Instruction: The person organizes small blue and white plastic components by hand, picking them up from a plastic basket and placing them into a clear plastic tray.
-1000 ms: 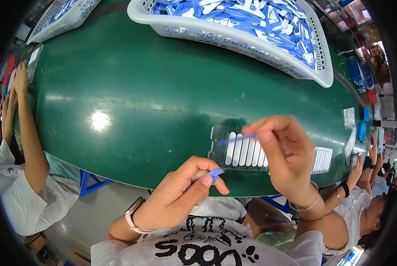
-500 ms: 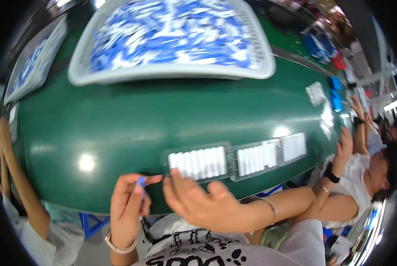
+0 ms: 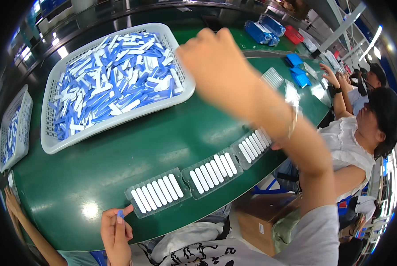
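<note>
My left hand (image 3: 115, 230), at the table's near edge, pinches a small blue plastic piece (image 3: 120, 213) beside the leftmost clear tray (image 3: 186, 192). White rounded strips (image 3: 158, 193) lie side by side in that tray. Two more clear trays of similar strips run in a row to the right, a middle one (image 3: 239, 171) and a far one (image 3: 238, 155). My right hand (image 3: 214, 66) is raised, blurred, at the right rim of a white basket (image 3: 126, 118). Its fingertips are hidden, so whether it holds anything does not show. Loose blue-and-white pieces (image 3: 114, 84) heap inside the basket.
A second white basket (image 3: 23, 139) with similar pieces stands at the far left. Blue packs (image 3: 263, 32), a red tray (image 3: 294, 34) and clear plastic sheets (image 3: 291, 93) lie toward the back right. Co-workers sit at both sides; a cardboard box (image 3: 258, 221) stands below the table.
My right hand has left the leftmost tray and risen to the basket's right rim. My left hand keeps the blue piece. The view has turned right, so the basket appears further left.
</note>
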The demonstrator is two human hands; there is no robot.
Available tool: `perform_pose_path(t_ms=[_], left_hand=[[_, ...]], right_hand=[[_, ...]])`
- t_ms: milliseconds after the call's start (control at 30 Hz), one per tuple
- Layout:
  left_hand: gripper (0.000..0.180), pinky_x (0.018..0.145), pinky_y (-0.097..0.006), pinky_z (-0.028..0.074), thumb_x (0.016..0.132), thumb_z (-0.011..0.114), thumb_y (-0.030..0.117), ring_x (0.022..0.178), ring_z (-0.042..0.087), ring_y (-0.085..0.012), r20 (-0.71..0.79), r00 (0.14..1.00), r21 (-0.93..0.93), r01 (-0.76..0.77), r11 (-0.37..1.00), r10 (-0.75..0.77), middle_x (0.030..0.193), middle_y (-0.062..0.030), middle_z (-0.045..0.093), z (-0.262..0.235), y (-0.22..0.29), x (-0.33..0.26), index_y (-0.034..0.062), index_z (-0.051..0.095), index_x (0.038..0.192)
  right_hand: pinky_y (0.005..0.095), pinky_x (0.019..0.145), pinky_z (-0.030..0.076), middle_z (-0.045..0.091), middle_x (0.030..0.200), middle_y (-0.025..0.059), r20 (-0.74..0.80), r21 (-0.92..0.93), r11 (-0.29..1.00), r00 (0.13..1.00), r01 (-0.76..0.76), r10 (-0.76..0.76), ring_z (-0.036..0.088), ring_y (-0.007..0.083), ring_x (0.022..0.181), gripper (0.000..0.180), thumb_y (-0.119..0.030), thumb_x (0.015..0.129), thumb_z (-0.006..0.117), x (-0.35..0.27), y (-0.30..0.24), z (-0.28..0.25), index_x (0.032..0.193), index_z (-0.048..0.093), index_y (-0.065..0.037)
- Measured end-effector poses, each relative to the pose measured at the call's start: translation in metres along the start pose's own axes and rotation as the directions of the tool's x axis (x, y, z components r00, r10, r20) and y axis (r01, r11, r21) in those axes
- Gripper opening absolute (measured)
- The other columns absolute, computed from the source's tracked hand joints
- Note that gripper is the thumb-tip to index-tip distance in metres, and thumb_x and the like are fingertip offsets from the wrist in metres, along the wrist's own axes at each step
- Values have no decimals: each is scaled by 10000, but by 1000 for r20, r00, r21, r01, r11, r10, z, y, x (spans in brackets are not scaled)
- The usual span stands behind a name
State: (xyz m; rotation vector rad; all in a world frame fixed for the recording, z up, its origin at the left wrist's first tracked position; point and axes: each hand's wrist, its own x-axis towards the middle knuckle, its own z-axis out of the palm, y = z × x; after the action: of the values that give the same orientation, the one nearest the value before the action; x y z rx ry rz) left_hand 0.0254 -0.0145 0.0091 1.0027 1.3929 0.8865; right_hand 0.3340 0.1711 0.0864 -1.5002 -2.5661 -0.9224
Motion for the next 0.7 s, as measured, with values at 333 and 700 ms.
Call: perform_pose_path(t_ms=[333, 700], left_hand=[[222, 513, -182, 303, 961, 446, 85, 570, 387, -57, 19, 1000, -33, 4, 999, -3, 691, 9, 450, -4, 12, 5, -24, 507, 1144], [205, 547, -174, 361, 980, 414, 100, 609, 444, -46, 462, 882, 11, 100, 995, -94, 989, -80, 627, 52, 8, 1, 21, 476, 1159]], right_hand=[[377, 884, 464, 571, 1042, 174, 245, 630, 762, 970, -150, -12, 568, 297, 988, 189, -57, 864, 519, -193, 28, 13, 1028, 605, -20], [409, 889, 438, 536, 1099, 176, 501, 152, 986, 865, -61, -23, 524, 339, 1035, 706, -204, 560, 740, -129, 167, 84, 1179, 474, 5]])
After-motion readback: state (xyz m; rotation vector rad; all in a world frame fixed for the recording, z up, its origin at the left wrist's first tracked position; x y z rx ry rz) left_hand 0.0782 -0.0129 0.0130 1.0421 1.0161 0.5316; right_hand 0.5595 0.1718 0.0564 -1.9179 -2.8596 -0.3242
